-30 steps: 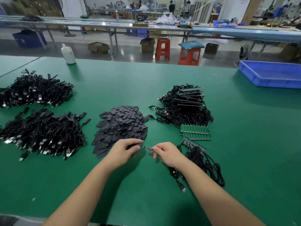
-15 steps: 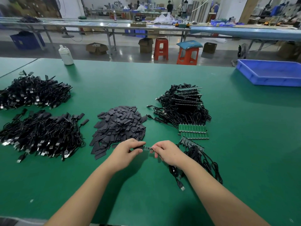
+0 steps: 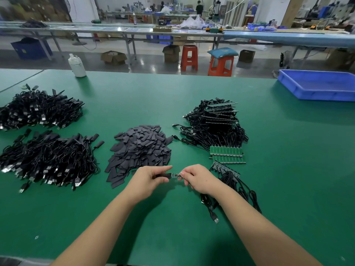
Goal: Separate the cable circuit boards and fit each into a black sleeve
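Pinching a flat black sleeve point(image 3: 163, 175), the left hand point(image 3: 148, 179) meets the right hand point(image 3: 197, 178), which pinches a small green circuit board point(image 3: 175, 175).

Black sleeve point(image 3: 163, 175) mostly hidden within left hand point(image 3: 148, 178) fingers point(image 3: 162, 180).

Small green circuit board point(image 3: 176, 175) lies level, one end entering black sleeve point(image 3: 164, 175).

**Electronics assembly workshop**

Green-matted desk point(image 3: 192, 93) bearing bulk cable heaps point(image 3: 48, 162), loose black sleeves point(image 3: 140, 148), panelised circuit boards point(image 3: 226, 152) — beyond, long metal benches point(image 3: 115, 30), plastic stools point(image 3: 189, 57), blue bins point(image 3: 317, 84), cartons point(image 3: 113, 57).
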The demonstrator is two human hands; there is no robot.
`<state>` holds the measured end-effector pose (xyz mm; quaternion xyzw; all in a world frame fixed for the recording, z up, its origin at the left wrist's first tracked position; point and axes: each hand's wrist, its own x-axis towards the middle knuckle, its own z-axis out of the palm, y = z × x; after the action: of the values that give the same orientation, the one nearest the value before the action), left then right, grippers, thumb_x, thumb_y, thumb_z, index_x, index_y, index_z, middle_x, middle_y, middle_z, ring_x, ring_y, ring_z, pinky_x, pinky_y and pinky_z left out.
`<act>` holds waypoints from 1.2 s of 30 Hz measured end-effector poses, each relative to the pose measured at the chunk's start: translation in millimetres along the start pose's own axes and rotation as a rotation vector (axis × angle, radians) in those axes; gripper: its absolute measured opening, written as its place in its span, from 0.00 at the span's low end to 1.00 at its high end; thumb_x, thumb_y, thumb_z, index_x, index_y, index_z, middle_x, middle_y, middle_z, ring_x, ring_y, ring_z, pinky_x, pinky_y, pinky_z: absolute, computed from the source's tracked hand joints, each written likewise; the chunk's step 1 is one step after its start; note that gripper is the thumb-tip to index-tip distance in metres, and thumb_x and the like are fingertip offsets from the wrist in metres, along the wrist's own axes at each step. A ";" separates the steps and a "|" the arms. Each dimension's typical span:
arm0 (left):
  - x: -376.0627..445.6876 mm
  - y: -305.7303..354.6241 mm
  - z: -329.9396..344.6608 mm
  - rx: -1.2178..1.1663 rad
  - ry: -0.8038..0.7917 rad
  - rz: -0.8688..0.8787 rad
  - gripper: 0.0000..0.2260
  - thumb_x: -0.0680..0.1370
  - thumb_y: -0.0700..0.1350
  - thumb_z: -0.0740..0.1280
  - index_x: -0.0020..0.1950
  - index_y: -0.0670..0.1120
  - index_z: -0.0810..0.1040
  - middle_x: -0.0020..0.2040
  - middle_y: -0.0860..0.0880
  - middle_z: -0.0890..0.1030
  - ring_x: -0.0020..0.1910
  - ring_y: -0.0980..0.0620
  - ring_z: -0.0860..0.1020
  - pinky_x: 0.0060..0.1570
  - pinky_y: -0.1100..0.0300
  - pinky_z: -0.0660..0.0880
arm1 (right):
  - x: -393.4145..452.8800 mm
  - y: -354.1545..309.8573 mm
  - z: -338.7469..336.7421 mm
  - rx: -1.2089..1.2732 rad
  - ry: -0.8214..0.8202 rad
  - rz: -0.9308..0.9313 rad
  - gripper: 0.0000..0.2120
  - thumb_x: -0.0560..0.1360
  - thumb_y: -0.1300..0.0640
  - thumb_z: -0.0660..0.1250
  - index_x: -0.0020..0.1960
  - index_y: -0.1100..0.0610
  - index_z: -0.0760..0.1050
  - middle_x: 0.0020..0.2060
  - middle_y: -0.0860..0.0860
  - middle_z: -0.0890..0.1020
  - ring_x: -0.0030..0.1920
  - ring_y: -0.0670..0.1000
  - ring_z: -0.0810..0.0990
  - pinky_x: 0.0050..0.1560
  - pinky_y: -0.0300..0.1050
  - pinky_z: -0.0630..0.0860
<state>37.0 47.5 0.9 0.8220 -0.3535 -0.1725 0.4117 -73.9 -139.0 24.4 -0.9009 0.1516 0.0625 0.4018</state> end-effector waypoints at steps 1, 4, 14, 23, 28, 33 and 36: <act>0.6 -0.2 0.8 -0.006 -0.002 -0.009 0.23 0.73 0.44 0.76 0.63 0.65 0.77 0.48 0.66 0.83 0.53 0.71 0.78 0.56 0.76 0.70 | -0.4 -0.6 -0.3 -0.010 0.000 0.002 0.19 0.83 0.52 0.59 0.34 0.48 0.74 0.21 0.37 0.76 0.22 0.41 0.70 0.30 0.41 0.71; 1.9 -1.5 3.7 -0.037 0.001 -0.016 0.28 0.72 0.41 0.76 0.67 0.62 0.75 0.48 0.64 0.84 0.52 0.68 0.80 0.59 0.71 0.71 | -1.5 -1.7 0.1 -0.015 -0.010 0.012 0.18 0.83 0.52 0.59 0.36 0.49 0.76 0.24 0.40 0.78 0.24 0.43 0.71 0.31 0.42 0.73; 0.7 1.1 3.8 0.171 -0.048 0.070 0.12 0.74 0.41 0.74 0.56 0.51 0.84 0.46 0.62 0.84 0.45 0.72 0.78 0.49 0.75 0.70 | -0.8 -5.0 -0.3 -0.015 -0.017 0.033 0.15 0.83 0.52 0.59 0.40 0.51 0.79 0.28 0.44 0.79 0.26 0.44 0.72 0.30 0.40 0.73; 0.1 2.4 7.3 0.334 -0.080 0.011 0.15 0.78 0.44 0.70 0.64 0.53 0.80 0.44 0.58 0.85 0.40 0.60 0.81 0.45 0.68 0.74 | -5.1 -9.4 2.2 -0.096 -0.004 0.044 0.16 0.83 0.52 0.60 0.40 0.54 0.79 0.30 0.46 0.78 0.25 0.45 0.70 0.28 0.38 0.66; -0.4 8.1 7.9 0.340 -0.068 0.022 0.15 0.77 0.45 0.71 0.64 0.53 0.80 0.43 0.57 0.85 0.34 0.64 0.76 0.43 0.71 0.71 | -6.4 -10.2 1.9 -0.133 -0.011 0.035 0.15 0.83 0.52 0.60 0.39 0.51 0.77 0.30 0.45 0.78 0.26 0.45 0.71 0.28 0.38 0.66; 0.0 11.6 10.0 0.319 -0.078 0.000 0.14 0.77 0.44 0.71 0.63 0.49 0.81 0.52 0.55 0.85 0.29 0.71 0.74 0.46 0.66 0.74 | -5.2 -10.8 1.1 -0.208 -0.016 0.015 0.13 0.83 0.51 0.60 0.50 0.54 0.81 0.40 0.50 0.84 0.32 0.48 0.75 0.37 0.43 0.74; -1.2 14.6 12.1 0.291 -0.076 -0.034 0.11 0.77 0.43 0.71 0.59 0.46 0.80 0.48 0.51 0.85 0.28 0.57 0.80 0.45 0.59 0.79 | -3.6 -10.2 -0.9 -0.324 0.001 -0.023 0.13 0.83 0.51 0.59 0.50 0.53 0.81 0.41 0.52 0.84 0.39 0.53 0.79 0.46 0.49 0.79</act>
<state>22.8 35.6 5.3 0.8717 -0.3762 -0.1576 0.2717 -74.0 -132.5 33.0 -0.9557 0.1296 0.0811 0.2515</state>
